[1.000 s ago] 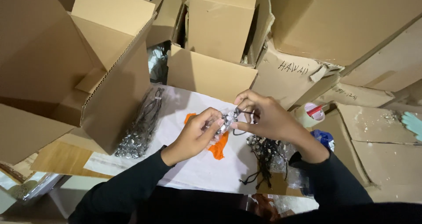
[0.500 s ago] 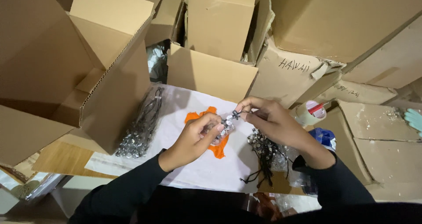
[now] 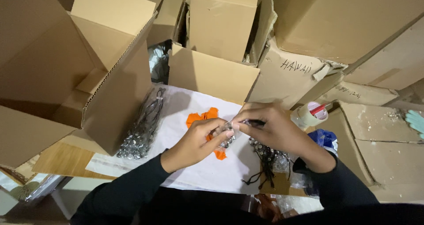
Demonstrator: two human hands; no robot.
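My left hand (image 3: 197,142) and my right hand (image 3: 270,128) meet over a white sheet (image 3: 207,172), and together they pinch a small clear packet of shiny beaded pieces (image 3: 227,134). A black cord shows at my right fingertips. Orange paper pieces (image 3: 202,117) lie on the sheet just beneath my hands. Below my right hand sits a loose heap of black-corded beaded pieces (image 3: 266,159). Another long pile of the same corded pieces (image 3: 142,127) lies at the sheet's left edge.
Open and stacked cardboard boxes (image 3: 110,74) crowd the left, back and right. A roll of tape (image 3: 311,114) and a blue bag (image 3: 326,139) sit to the right of my hands. A light blue gloved hand (image 3: 415,121) shows at the far right edge.
My hands have stayed together on the packet, with small shifts of the fingers. The piles and boxes have not moved.
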